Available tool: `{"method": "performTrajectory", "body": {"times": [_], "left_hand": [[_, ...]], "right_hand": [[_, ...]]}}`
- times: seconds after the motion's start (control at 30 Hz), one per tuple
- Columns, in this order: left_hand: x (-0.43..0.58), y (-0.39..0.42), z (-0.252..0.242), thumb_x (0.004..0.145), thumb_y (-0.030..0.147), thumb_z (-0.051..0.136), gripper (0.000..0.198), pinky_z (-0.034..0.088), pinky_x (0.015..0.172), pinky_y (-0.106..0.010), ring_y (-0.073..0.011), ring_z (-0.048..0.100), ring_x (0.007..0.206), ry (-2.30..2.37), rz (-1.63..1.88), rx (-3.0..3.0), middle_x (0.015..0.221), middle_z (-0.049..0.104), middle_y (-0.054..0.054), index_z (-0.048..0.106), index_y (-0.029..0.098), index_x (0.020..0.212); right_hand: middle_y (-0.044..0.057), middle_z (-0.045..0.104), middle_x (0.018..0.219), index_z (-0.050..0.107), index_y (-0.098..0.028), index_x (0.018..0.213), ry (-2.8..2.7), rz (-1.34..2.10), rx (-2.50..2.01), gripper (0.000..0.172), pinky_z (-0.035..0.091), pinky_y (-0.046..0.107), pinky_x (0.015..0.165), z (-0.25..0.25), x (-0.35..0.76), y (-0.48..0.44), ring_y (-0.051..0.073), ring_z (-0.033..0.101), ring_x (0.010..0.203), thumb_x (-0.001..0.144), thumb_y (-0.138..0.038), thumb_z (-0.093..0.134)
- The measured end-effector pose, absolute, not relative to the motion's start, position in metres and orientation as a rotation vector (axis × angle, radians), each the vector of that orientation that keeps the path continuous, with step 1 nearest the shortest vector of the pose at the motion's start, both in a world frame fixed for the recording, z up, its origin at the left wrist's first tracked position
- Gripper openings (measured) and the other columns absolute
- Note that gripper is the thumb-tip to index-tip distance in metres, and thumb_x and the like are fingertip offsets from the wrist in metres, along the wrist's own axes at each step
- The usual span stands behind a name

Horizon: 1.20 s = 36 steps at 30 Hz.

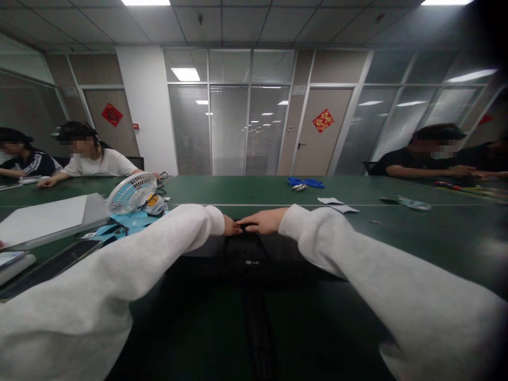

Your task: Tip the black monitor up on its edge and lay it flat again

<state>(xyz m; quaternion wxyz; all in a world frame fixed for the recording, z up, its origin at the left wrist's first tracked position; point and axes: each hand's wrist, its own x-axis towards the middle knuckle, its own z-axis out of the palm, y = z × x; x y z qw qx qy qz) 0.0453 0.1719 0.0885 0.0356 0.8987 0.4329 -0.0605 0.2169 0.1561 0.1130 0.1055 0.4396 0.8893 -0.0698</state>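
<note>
A black LG monitor (249,262) lies flat on the green table (416,233) in front of me, its stand neck running toward me. Both my arms in white sleeves reach over it. My left hand (231,227) is mostly hidden by its sleeve; its fingertips touch the monitor's far edge. My right hand (262,221) lies on the same edge, fingers stretched toward the left hand and almost meeting it. Neither hand visibly holds anything.
A small blue-and-white fan (133,193) and a grey laptop (47,217) sit at the left, with a phone (59,262) nearer. Blue gloves (305,183) and paper scraps (337,204) lie beyond. Other people sit at both far sides of the table.
</note>
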Motion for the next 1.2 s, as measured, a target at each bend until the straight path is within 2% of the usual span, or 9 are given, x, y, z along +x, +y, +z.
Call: {"method": "performTrajectory", "body": {"times": [0.13,0.2,0.27,0.33,0.43,0.57,0.73,0.9,1.2], "left_hand": [[0.038,0.081,0.11,0.102,0.05,0.037,0.046,0.052,0.088,-0.043,-0.0298,0.069,0.1,1.338,-0.341,2.802,0.104,0.073,-0.011,0.071,0.021,0.109],[0.032,0.038,0.104,0.1,0.053,0.037,0.049,0.053,0.084,-0.049,-0.0346,0.07,0.097,1.322,-0.307,2.872,0.106,0.073,-0.013,0.066,0.02,0.121],[0.029,0.007,0.088,0.096,0.052,0.047,0.054,0.055,0.078,-0.048,-0.0349,0.07,0.092,1.407,-0.106,2.97,0.107,0.072,-0.015,0.058,0.012,0.13],[0.026,-0.01,0.066,0.092,0.044,0.057,0.059,0.053,0.091,-0.045,-0.0325,0.065,0.106,1.512,0.213,3.006,0.124,0.064,-0.019,0.052,0.004,0.135],[0.019,-0.013,0.038,0.093,0.038,0.054,0.061,0.037,0.112,-0.043,-0.0306,0.051,0.128,1.406,0.571,3.126,0.143,0.049,-0.021,0.043,0.001,0.141],[0.01,-0.003,0.015,0.097,0.037,0.046,0.061,0.026,0.119,-0.042,-0.0299,0.038,0.14,1.212,0.81,3.318,0.154,0.036,-0.018,0.036,0.003,0.147],[0.01,0.004,-0.001,0.097,0.025,0.042,0.058,0.022,0.121,-0.038,-0.0251,0.032,0.144,1.102,1.076,3.413,0.154,0.038,-0.014,0.032,0.004,0.15],[0.014,0.003,-0.001,0.097,0.022,0.04,0.064,0.023,0.12,-0.038,-0.0243,0.028,0.146,1.069,1.103,3.412,0.155,0.035,-0.013,0.021,0.005,0.155],[0.011,0.008,0.005,0.093,0.018,0.04,0.064,0.008,0.123,-0.041,-0.0211,0.015,0.15,1.059,0.819,3.336,0.162,0.019,-0.004,0.026,0.013,0.154]], "right_hand": [[0.006,0.068,0.122,0.054,-0.031,0.14,2.759,-0.226,1.061,0.051,0.049,0.038,0.092,0.12,0.225,0.072,0.024,0.067,0.103,0.095,-0.054,0.043],[0.009,0.064,0.128,0.05,-0.027,0.143,2.916,-0.104,1.016,0.059,0.047,0.042,0.098,0.109,0.23,0.034,0.027,0.065,0.109,0.092,-0.058,0.048],[0.013,0.057,0.137,0.042,-0.021,0.148,3.006,0.059,1.09,0.066,0.043,0.048,0.104,0.092,0.233,0.007,0.03,0.06,0.118,0.092,-0.055,0.05],[0.012,0.055,0.14,0.031,-0.021,0.153,3.059,0.211,1.179,0.067,0.043,0.048,0.105,0.074,0.235,-0.007,0.028,0.058,0.12,0.094,-0.046,0.051],[0.009,0.057,0.137,0.021,-0.026,0.156,3.114,0.396,1.274,0.065,0.048,0.044,0.099,0.053,0.237,-0.008,0.024,0.059,0.116,0.098,-0.038,0.047],[0.012,0.063,0.126,0.039,-0.02,0.148,3.108,0.655,1.358,0.054,0.054,0.04,0.085,0.036,0.244,0.001,0.024,0.063,0.105,0.099,-0.043,0.042],[0.014,0.067,0.115,0.055,-0.015,0.132,3.077,0.882,1.341,0.048,0.053,0.035,0.075,0.027,0.248,0.004,0.023,0.065,0.092,0.099,-0.045,0.038],[0.014,0.067,0.112,0.057,-0.016,0.13,3.046,0.947,1.366,0.046,0.05,0.034,0.072,0.026,0.249,0.003,0.022,0.065,0.089,0.099,-0.045,0.04],[0.009,0.068,0.1,0.055,-0.022,0.132,2.905,0.887,1.582,0.045,0.046,0.03,0.069,0.019,0.258,0.019,0.02,0.065,0.082,0.1,-0.046,0.036]]}}
